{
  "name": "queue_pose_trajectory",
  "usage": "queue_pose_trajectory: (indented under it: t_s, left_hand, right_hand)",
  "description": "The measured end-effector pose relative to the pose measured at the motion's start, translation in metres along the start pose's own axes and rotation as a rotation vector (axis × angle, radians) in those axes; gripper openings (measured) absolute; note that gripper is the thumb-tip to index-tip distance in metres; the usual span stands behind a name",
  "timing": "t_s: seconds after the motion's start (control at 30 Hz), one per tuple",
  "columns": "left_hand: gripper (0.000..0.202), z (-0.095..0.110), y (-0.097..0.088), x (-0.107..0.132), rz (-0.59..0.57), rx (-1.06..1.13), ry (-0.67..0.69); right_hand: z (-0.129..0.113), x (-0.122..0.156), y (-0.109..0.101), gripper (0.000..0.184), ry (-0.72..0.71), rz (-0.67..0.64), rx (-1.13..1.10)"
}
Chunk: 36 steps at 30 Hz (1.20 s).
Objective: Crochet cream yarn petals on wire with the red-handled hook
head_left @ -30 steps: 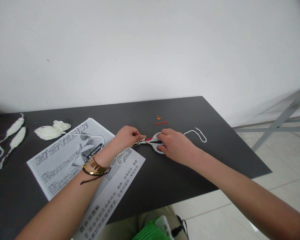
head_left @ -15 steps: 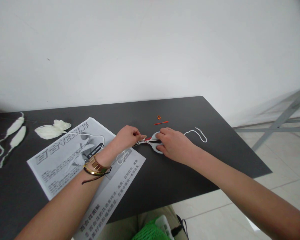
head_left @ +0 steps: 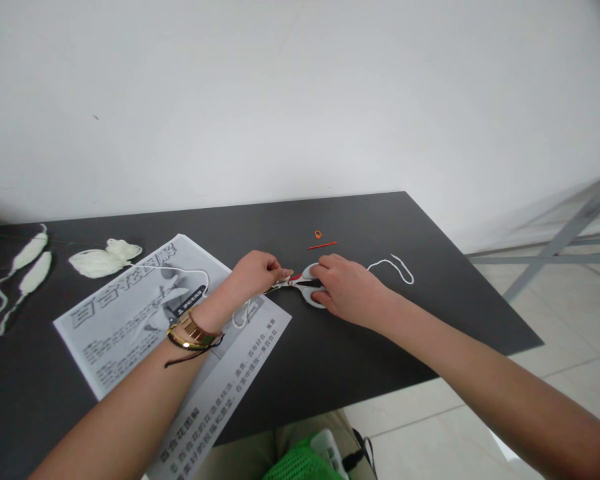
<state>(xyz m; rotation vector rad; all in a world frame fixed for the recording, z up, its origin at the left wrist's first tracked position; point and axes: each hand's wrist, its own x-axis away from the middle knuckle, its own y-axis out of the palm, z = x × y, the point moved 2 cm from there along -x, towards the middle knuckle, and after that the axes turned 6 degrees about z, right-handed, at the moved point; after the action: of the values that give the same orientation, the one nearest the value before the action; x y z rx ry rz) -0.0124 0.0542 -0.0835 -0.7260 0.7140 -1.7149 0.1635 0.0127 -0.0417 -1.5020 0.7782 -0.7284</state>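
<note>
My right hand lies over the grey handles of a pair of scissors on the dark table, its fingers curled round them. My left hand, a gold bracelet on its wrist, is pinched closed just left of the scissor blades, holding white yarn that trails down over the printed paper sheet. The scissor blades point toward my left fingertips.
A loose piece of white yarn lies right of my right hand. A small orange clip and an orange needle sit behind the hands. Cream crocheted pieces and two more lie at the left. A green basket is below the table edge.
</note>
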Motion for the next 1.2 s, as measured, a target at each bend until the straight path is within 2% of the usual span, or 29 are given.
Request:
queue_pose_trajectory:
  t_s: [1.2]
  left_hand:
    - [0.037,-0.001,0.0006,-0.002,-0.001,-0.036,0.027]
  right_hand:
    - [-0.004,-0.0019,0.0014,0.023,-0.048,0.001,0.035]
